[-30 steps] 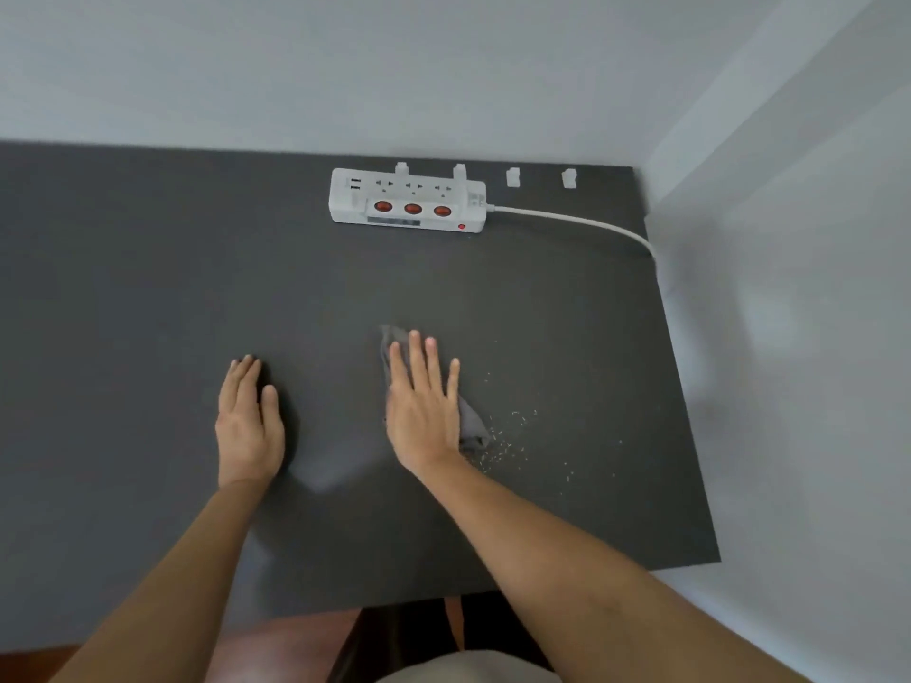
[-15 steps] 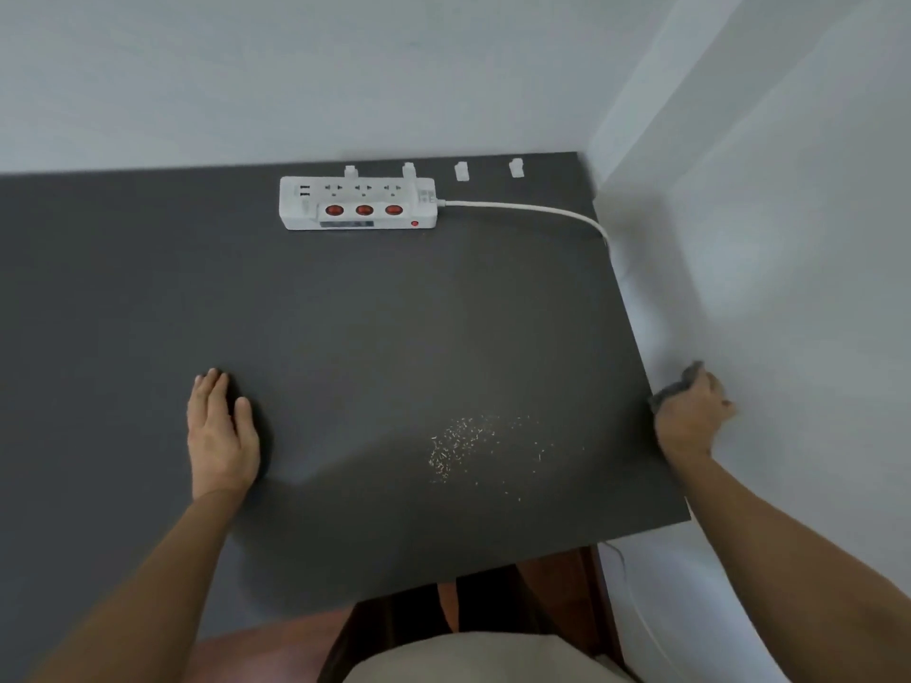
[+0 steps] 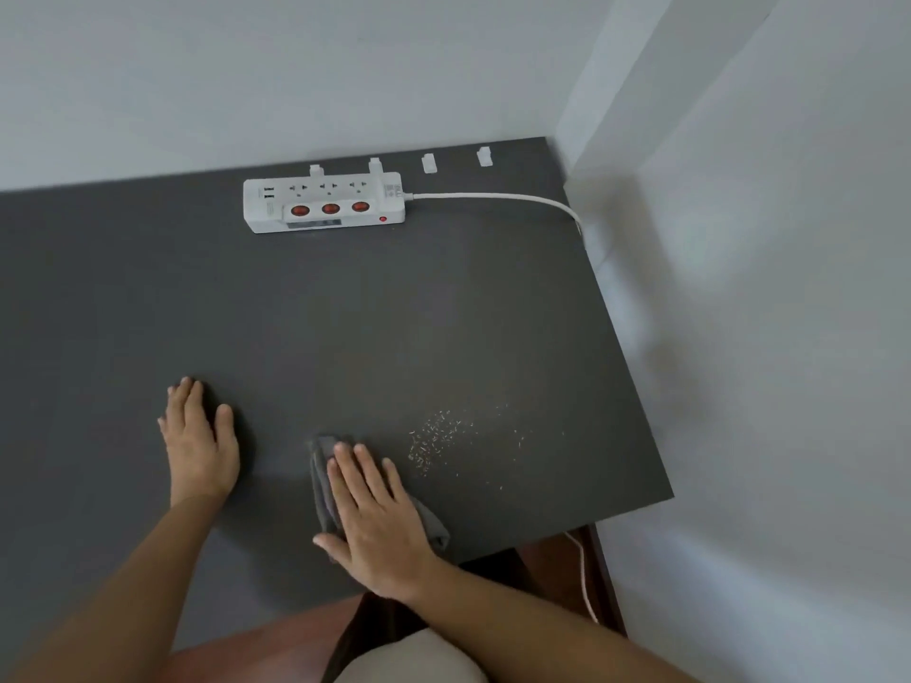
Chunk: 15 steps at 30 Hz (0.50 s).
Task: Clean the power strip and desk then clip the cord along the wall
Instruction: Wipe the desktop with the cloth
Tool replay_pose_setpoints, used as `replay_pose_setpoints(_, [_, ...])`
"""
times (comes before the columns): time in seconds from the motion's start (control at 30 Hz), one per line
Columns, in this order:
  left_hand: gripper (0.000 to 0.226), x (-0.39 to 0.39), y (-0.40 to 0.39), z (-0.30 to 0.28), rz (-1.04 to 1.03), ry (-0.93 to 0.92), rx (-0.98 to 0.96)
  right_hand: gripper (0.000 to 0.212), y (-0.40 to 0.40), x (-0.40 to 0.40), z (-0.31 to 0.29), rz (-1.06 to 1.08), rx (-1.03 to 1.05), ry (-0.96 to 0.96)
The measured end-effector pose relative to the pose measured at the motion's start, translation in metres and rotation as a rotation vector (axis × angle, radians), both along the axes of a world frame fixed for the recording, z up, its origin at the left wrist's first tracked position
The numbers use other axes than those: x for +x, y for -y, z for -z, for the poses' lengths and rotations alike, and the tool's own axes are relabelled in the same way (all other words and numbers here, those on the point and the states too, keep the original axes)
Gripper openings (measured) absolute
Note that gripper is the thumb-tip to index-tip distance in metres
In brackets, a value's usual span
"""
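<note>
A white power strip with three red switches lies at the back of the dark grey desk, against the wall. Its white cord runs right and drops over the desk's right edge. Small white clips stand along the back edge; two show behind the strip. My right hand presses flat on a grey cloth near the front edge. A patch of pale crumbs lies just right of the cloth. My left hand rests flat on the desk, left of the cloth.
White walls meet in a corner at the back right, and the right wall runs beside the desk's right edge. The cord hangs down below the front right corner. Reddish floor shows under the front edge.
My right hand has brought the cloth back from the desk's right edge by the wall to the front middle, left of the crumbs. My left hand stays flat in place.
</note>
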<state>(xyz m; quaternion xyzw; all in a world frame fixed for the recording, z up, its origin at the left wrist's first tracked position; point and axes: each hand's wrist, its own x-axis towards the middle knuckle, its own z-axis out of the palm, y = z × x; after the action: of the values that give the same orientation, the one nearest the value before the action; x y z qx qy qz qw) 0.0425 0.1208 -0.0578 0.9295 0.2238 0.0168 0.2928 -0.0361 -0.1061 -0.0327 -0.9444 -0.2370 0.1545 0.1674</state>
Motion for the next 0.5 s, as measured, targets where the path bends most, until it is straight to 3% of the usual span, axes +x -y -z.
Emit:
replay_pose_setpoints(0.07, [0.047,0.002,0.002,0.0,0.003,-0.014,0.006,0.079,0.021,0.011,0.008,-0.033,-0.028,0.046])
replay_pose_setpoints(0.27, [0.05,0.003,0.007,0.0,-0.008,-0.084,0.031,0.074,0.136,0.054,0.01,0.44,-0.178,0.058])
replay_pose_setpoints(0.5, [0.058,0.009,0.019,-0.005,-0.08,-0.188,0.057,0.072,0.263,0.052,0.008,0.718,-0.303,0.035])
